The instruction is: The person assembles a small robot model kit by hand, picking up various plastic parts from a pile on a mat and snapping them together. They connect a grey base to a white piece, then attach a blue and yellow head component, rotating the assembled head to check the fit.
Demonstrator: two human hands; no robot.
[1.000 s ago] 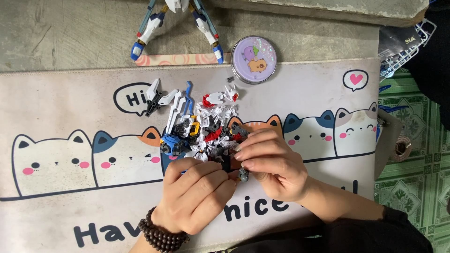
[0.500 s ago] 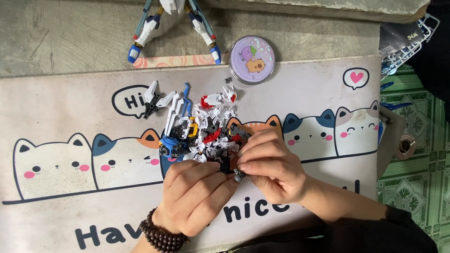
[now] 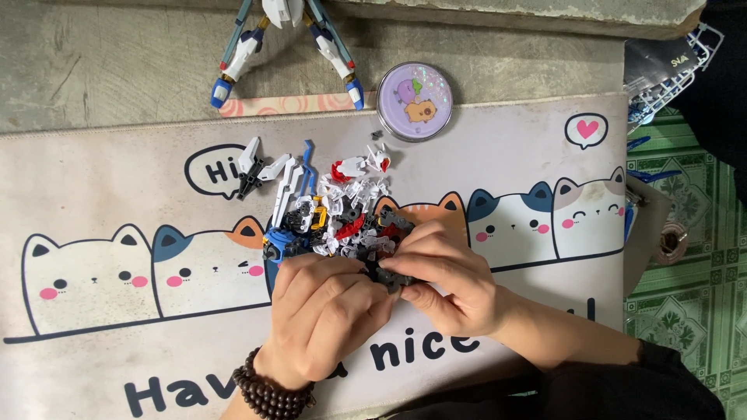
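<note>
My left hand (image 3: 327, 315) and my right hand (image 3: 443, 280) meet at the near edge of a pile of small plastic model parts (image 3: 334, 210), white, red, blue, yellow and grey. Between the fingertips of both hands sits a small dark grey part (image 3: 387, 274), pinched from both sides. A beaded bracelet (image 3: 268, 389) circles my left wrist. The pile lies on a cream desk mat with cartoon cats (image 3: 117, 264). Much of the held part is hidden by my fingers.
A round lilac tin (image 3: 415, 101) sits at the mat's far edge. The legs of a white and blue model figure (image 3: 284, 39) lie on the concrete beyond. Plastic part frames (image 3: 669, 70) rest at the far right, over green patterned floor tiles (image 3: 685, 311).
My hands stay together at the pile with only slight finger shifts on the dark part. The view has drifted a little.
</note>
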